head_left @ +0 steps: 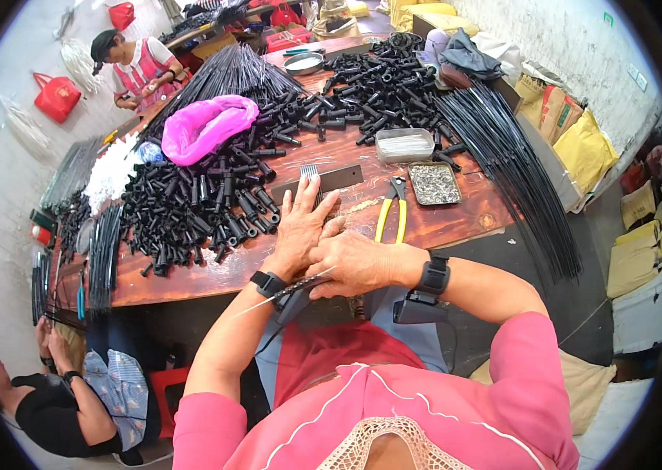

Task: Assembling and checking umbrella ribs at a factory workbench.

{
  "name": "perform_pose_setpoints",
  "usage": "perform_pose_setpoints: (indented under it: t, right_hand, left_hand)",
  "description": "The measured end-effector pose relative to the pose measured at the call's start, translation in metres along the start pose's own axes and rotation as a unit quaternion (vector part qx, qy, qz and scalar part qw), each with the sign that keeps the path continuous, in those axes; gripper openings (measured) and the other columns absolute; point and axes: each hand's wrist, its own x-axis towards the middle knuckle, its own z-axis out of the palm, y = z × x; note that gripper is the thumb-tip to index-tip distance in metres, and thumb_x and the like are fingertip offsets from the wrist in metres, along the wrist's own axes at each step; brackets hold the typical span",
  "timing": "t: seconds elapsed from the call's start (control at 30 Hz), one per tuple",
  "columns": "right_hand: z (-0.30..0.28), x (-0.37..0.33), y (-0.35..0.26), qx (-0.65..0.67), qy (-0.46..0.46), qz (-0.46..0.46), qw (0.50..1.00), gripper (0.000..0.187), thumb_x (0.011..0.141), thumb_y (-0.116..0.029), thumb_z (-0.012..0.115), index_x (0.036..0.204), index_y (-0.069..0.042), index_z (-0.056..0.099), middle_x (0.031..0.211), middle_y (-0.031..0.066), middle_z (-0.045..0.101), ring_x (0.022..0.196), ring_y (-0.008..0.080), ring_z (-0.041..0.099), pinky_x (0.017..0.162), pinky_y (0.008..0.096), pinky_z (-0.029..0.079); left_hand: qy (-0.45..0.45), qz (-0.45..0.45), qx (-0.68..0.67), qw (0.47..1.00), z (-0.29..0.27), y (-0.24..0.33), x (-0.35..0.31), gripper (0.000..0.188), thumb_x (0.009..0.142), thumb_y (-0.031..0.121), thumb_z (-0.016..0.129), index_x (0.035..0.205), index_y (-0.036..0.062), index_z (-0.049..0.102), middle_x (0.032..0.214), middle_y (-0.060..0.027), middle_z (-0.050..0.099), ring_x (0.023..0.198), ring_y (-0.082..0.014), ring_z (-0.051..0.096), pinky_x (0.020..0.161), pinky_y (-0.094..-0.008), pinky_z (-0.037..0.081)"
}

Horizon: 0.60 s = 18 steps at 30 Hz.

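Note:
My left hand (300, 227) lies flat with its fingers outstretched over a dark metal bar (343, 177) on the wooden table. Just beyond its fingertips is a small row of silvery pins (310, 170). Beside the left wrist, my right hand (347, 262) is curled closed around a thin rod (276, 297), pale at its tip and dark further along. The right fingertips are partly hidden. Pliers with yellow handles (391, 210) rest on the table right of both hands, near a small tray of tiny metal pieces (435, 184).
Heaps of black tubular parts (190, 204) cover the table. A pink plastic bag (207, 129) sits among them. A clear box of thin white sticks (405, 146) stands behind the pliers. Long black rods (503, 164) overhang the right edge. Two people work at left, one far (139, 70), one near (57, 399).

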Motion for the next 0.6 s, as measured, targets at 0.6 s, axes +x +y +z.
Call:
perform_pose_setpoints:
  t: [0.6]
  right_hand:
    - [-0.236,-0.008,-0.036,0.199,0.176,-0.004,0.964,0.028,0.086,-0.028,0.071,0.088,0.000,0.071,0.062,0.0037,0.065,0.043,0.0114,0.057,0.040,0.0213,0.046]
  left_hand:
    - [-0.152,-0.051,-0.696,0.700,-0.133,0.062,0.067,0.073,0.099,0.060,0.025,0.120,-0.0038,0.052,0.108,-0.0238,0.066,0.106,-0.0325,0.063,0.100,-0.0400,0.043]
